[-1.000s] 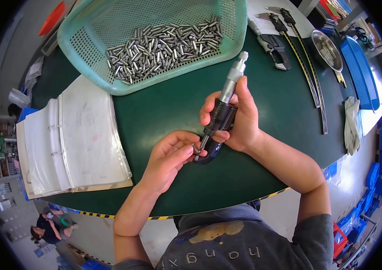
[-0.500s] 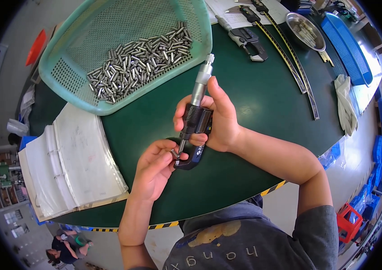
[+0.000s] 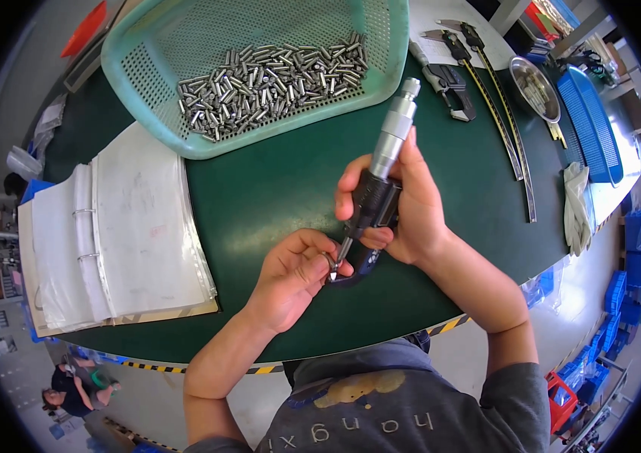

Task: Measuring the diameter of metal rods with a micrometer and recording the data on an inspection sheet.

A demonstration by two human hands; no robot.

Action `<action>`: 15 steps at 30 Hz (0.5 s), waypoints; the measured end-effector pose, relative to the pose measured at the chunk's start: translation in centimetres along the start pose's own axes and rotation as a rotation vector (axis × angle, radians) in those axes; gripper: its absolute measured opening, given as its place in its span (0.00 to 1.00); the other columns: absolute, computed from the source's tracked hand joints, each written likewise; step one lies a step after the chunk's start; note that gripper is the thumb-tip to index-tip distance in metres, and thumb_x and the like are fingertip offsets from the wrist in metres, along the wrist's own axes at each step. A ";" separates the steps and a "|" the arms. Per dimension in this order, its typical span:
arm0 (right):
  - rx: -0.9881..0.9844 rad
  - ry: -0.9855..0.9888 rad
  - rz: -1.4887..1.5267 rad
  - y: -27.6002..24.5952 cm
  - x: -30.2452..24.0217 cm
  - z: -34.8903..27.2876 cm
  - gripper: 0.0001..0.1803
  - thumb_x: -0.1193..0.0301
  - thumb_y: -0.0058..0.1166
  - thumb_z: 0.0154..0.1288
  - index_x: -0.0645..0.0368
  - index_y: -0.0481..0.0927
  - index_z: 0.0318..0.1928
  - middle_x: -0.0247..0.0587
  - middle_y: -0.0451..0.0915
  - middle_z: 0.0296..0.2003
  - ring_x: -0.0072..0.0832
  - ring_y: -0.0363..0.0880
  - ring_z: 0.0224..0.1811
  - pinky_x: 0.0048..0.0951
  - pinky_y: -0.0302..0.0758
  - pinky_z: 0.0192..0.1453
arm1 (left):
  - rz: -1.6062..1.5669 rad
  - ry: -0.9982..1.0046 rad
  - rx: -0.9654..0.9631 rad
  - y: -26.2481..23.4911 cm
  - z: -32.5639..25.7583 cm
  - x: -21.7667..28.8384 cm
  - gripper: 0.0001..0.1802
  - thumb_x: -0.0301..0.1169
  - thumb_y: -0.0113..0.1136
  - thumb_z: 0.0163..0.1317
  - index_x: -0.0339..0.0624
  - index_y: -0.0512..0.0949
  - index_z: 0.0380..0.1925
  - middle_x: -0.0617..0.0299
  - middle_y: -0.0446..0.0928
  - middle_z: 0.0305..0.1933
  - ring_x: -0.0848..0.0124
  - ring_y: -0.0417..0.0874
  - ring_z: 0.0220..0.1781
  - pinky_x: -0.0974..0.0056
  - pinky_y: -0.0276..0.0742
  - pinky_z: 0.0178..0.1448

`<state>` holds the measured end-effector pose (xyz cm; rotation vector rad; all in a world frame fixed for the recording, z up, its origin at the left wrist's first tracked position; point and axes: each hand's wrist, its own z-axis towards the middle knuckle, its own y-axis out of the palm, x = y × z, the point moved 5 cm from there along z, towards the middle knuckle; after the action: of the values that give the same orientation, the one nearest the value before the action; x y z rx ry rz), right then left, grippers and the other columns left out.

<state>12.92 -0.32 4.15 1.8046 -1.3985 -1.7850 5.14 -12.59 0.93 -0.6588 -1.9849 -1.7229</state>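
Observation:
My right hand [image 3: 420,208] is wrapped round a digital micrometer [image 3: 391,143], its silver thimble pointing up and away and its dark frame nearest me. The fingers of my left hand [image 3: 284,285] are pinched at the micrometer's jaws, on a small steel pin [image 3: 329,260]. The pin lies at the measuring gap; whether both jaw faces touch it is too small to tell. Beyond my hands stands a light green perforated basket [image 3: 298,127] with a heap of similar short steel pins [image 3: 268,87] in it.
An open ring binder [image 3: 143,226] lies at the left on the green table [image 3: 252,196]. To the far right are a second micrometer [image 3: 449,87], two long calipers [image 3: 498,121], a metal bowl [image 3: 518,72], a blue basket [image 3: 592,124] and a white glove [image 3: 577,208]. A person [image 3: 71,389] sits in the background.
Both hands and the micrometer now appear further right in the view, as do the basket and calipers. My left fingers stay pinched at the jaws, and the right hand keeps its grip.

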 end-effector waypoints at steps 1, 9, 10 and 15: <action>-0.022 -0.021 0.001 0.4 -0.1 -0.3 0.46 0.32 0.20 0.65 0.66 0.76 0.36 0.47 0.78 0.25 0.20 0.62 0.09 0.20 0.59 0.13 | -0.006 0.002 -0.014 0.2 -0.1 -0.1 0.10 0.28 0.56 0.65 0.38 0.72 0.44 0.59 0.78 0.40 0.68 0.80 0.46 0.66 0.73 0.52; -0.066 -0.098 0.139 0.7 0.1 -1.3 0.46 0.36 0.19 0.67 0.69 0.77 0.36 0.54 0.79 0.25 0.23 0.64 0.10 0.19 0.59 0.11 | 0.024 0.000 -0.063 0.2 -0.8 -0.3 0.10 0.27 0.56 0.65 0.37 0.71 0.44 0.58 0.77 0.43 0.69 0.80 0.46 0.66 0.73 0.50; -0.066 -0.097 0.131 0.6 0.2 -1.4 0.46 0.36 0.19 0.67 0.69 0.77 0.36 0.54 0.79 0.25 0.23 0.64 0.10 0.19 0.59 0.11 | 0.018 -0.009 -0.057 0.2 -0.8 -0.5 0.10 0.27 0.56 0.65 0.37 0.72 0.44 0.59 0.77 0.42 0.69 0.80 0.46 0.67 0.73 0.50; -0.108 -0.148 0.151 0.4 0.2 -1.7 0.46 0.36 0.18 0.67 0.69 0.77 0.36 0.55 0.79 0.26 0.24 0.64 0.10 0.19 0.60 0.12 | -0.005 -0.017 -0.058 0.1 -0.7 -0.7 0.10 0.27 0.57 0.64 0.37 0.72 0.44 0.60 0.77 0.42 0.70 0.80 0.45 0.67 0.72 0.49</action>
<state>14.15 -1.39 4.70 1.4994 -1.4188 -1.9074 5.75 -13.30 0.63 -0.6900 -1.9560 -1.7894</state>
